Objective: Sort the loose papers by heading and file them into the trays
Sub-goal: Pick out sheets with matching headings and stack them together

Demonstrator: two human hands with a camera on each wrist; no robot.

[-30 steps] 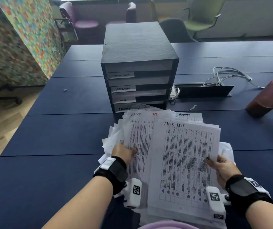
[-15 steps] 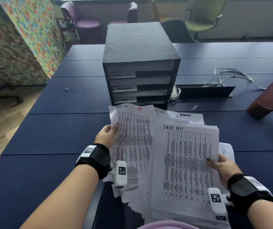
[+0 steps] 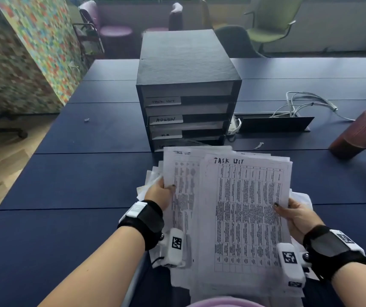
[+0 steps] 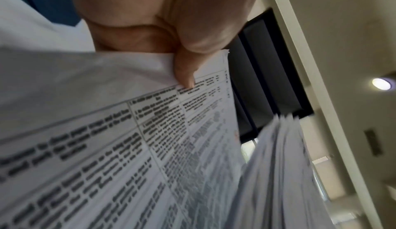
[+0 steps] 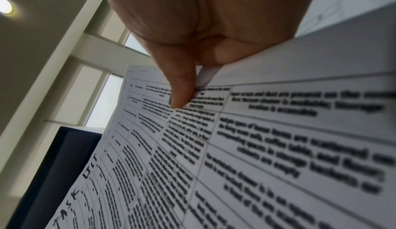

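Note:
A thick stack of printed sheets [image 3: 244,209] hangs in front of me, its top sheet headed TASK LIST. My right hand [image 3: 288,212] grips the stack's right edge, thumb on top [image 5: 182,95]. My left hand [image 3: 163,191] pinches a second sheet [image 3: 182,196], also headed TASK LIST, at its left edge, the thumb [image 4: 186,75] pressed on the print. More loose papers [image 3: 148,182] lie on the table under that hand. The black tray unit [image 3: 186,89] stands just behind, with slots labelled TASK LIST [image 3: 163,101], ADMIN [image 3: 166,119] and one more; the lowest label is hidden by paper.
The dark blue table [image 3: 84,180] stretches left and far back. A maroon tumbler [image 3: 361,131] stands at the right edge, near white cables [image 3: 306,103] and a black cable flap [image 3: 275,124]. Chairs [image 3: 273,23] line the far side. A colourful panel [image 3: 33,41] stands to the left.
My left hand lifted one sheet out to the left, then swung it back toward the right-hand stack. The right hand held its stack nearly still.

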